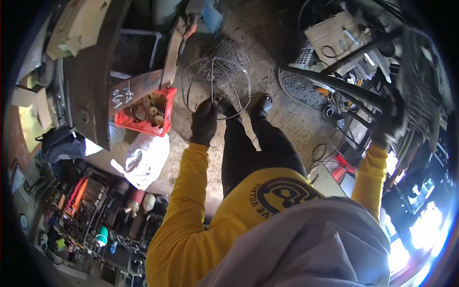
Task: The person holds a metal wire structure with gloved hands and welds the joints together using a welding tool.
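Note:
My left hand (pixel 204 123), in a dark glove, is closed on a loose coil of thin grey cable (pixel 249 86). The coil's wide loops hang in front of my feet, over the dirt floor. Off to the right, my right hand (pixel 386 125), also gloved, reaches out beside a long dark bar (pixel 334 82). Its fingers are blurred against the metal clutter, and I cannot tell whether it grips or only touches anything there.
A red plastic crate (pixel 168 112) of round discs stands left of my feet, with a white sack (pixel 146 160) beside it. A thick steel beam (pixel 88 91) rises at the left. Cardboard (pixel 334 36), tools and loose cables crowd the right. A tool-filled rack (pixel 88 196) stands lower left.

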`<state>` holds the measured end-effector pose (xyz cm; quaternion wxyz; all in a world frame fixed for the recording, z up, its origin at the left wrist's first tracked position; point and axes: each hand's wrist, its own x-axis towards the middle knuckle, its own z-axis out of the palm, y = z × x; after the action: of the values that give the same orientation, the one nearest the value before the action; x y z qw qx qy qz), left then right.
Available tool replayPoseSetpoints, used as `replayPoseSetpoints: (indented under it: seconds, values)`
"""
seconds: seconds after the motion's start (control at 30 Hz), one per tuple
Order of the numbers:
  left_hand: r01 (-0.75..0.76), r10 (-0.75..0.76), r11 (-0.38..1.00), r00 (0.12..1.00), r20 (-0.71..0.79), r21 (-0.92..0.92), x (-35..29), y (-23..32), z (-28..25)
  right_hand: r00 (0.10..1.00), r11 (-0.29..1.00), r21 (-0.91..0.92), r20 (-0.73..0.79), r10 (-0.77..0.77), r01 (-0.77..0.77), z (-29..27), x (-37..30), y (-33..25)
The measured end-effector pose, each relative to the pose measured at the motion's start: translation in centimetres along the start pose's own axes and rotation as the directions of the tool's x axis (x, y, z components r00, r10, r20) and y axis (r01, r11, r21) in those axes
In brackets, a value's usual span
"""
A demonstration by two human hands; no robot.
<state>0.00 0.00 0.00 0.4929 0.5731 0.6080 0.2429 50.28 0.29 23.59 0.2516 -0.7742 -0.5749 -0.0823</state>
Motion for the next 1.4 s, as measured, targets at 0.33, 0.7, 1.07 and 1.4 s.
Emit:
replayPoseSetpoints:
  seconds: [0.33, 0.7, 1.07, 1.4]
  values:
    - [-0.798, 0.774, 0.578, 0.602, 0.195, 0.169, 2.6, 30.8, -4.3, 0.991, 0.528, 0.842, 0.130, -0.007, -0.107, -6.3, -1.3, -7.5]
    - [-0.967, 0.836, 0.181, 0.246, 0.491, 0.177, 1.4, 39.9, -0.7, 0.961, 0.050, 0.984, 0.157, 0.227, -0.172, -11.4, -7.8, -12.3]
    - [-0.998, 0.871, -0.026, 0.009, 0.491, 0.063, 1.7, 41.7, -1.3, 0.911, 0.030, 0.992, 0.104, 0.399, -0.126, -11.9, -10.4, -16.0]
    - [-0.956, 0.851, 0.293, 0.251, 0.462, -0.021, -3.3, 44.6, 6.5, 0.901, -0.442, 0.896, 0.161, 0.402, 0.037, -14.5, -10.5, -12.9]
